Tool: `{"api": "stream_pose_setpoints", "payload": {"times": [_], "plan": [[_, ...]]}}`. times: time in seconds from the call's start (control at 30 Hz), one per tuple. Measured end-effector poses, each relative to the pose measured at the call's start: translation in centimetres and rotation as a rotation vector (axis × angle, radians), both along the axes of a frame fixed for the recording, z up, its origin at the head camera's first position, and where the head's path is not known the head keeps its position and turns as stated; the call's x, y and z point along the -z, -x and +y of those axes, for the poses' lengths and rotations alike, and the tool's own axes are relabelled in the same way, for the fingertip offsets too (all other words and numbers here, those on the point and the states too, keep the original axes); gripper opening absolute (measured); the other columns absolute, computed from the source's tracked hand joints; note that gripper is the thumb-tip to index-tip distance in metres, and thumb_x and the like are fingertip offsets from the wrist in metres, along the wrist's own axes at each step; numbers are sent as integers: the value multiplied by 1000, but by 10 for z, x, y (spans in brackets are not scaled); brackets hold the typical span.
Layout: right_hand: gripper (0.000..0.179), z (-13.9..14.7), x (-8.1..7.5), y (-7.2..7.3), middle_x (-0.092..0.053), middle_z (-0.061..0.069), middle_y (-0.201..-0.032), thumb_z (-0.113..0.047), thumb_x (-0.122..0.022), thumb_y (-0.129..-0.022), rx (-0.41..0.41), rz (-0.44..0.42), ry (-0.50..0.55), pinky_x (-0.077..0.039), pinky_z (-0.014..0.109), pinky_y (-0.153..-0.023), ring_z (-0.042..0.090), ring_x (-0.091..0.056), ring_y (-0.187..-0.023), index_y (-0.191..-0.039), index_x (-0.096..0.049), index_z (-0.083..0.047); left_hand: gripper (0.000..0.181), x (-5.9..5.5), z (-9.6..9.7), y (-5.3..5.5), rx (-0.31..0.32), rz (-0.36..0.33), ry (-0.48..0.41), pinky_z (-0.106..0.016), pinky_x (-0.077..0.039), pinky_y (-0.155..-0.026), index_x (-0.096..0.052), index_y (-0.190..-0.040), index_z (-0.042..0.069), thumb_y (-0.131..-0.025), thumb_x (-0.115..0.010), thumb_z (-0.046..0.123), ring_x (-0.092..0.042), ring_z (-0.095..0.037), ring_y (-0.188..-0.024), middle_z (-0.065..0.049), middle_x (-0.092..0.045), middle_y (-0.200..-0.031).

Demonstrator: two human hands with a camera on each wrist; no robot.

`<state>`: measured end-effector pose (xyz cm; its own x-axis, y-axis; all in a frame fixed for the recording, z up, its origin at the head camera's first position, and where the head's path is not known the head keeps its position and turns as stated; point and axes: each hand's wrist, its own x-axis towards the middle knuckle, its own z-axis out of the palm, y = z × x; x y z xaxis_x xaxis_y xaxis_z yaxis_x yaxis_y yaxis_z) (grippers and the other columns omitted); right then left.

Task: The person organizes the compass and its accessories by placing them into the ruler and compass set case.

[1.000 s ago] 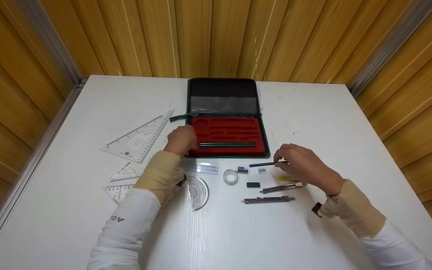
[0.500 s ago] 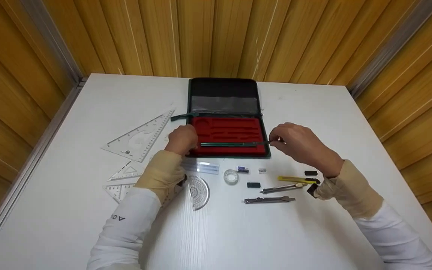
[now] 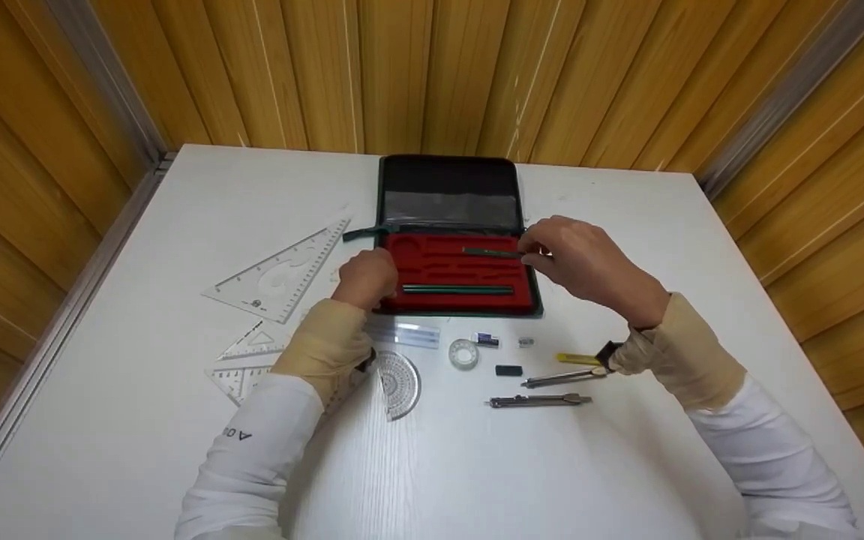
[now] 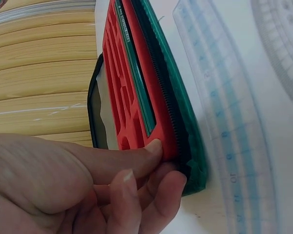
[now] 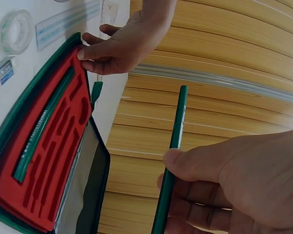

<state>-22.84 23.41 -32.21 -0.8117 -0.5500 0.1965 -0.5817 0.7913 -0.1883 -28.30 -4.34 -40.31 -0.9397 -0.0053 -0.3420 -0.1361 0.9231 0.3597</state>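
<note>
A green pencil (image 3: 490, 253) is pinched between thumb and fingers of my right hand (image 3: 582, 266), held over the upper right part of a red moulded tray (image 3: 439, 302). The right wrist view shows this pencil (image 5: 180, 117) apart from the tray. The tray lies in an open zip case (image 3: 447, 176) with a dark lid. My left hand (image 3: 367, 279) grips the case's near left corner; in the left wrist view its thumb presses on the red tray (image 4: 168, 141). Along the tray's near slot lies green pencil stock (image 3: 458, 289); one pencil or two, I cannot tell.
Clear set squares (image 3: 233, 294) lie left, partly under the left arm. Nearer are a ruler (image 3: 417, 335), protractor (image 3: 400, 382), tape roll (image 3: 453, 358), eraser (image 3: 486, 340) and small dark block (image 3: 508, 370). Two metal compasses (image 3: 541, 401) and a yellow cutter (image 3: 574, 358) lie right.
My right hand has lifted the pencil from near the table's loose items and carried it away from me, past the case's right edge, over the tray. The left hand stays at the corner.
</note>
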Motion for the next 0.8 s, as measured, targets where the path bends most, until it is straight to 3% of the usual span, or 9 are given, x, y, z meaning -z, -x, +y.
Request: {"api": "stream_pose_setpoints", "payload": {"times": [0.33, 0.63, 0.8], "plan": [[16, -25, 4, 14, -70, 11, -98, -3, -73, -96, -63, 3, 40, -57, 41, -80, 24, -62, -87, -111, -76, -3, 17, 2, -4, 0, 29, 17, 23, -35, -56, -65, -74, -100, 0, -85, -79, 5, -64, -21, -61, -16, -74, -103], [15, -40, 30, 28, -72, 10, -102, -6, -72, -97, -83, -119, 84, -56, 43, -84, 25, -65, -89, -112, -75, -3, 17, 1, -3, 1, 24, -13, 17, -36, -56, -69, -74, -101, 0, -87, -79, 7, -65, -19, -59, -15, -74, -98], [13, -46, 46, 34, -72, 8, -98, -6, -71, -97, -100, -158, 85, -57, 41, -81, 24, -64, -87, -109, -75, -3, 20, 2, -4, 0, 18, -3, 27, -37, -57, -70, -73, -104, -1, -87, -79, 8, -69, -25, -70, -16, -73, -102]]}}
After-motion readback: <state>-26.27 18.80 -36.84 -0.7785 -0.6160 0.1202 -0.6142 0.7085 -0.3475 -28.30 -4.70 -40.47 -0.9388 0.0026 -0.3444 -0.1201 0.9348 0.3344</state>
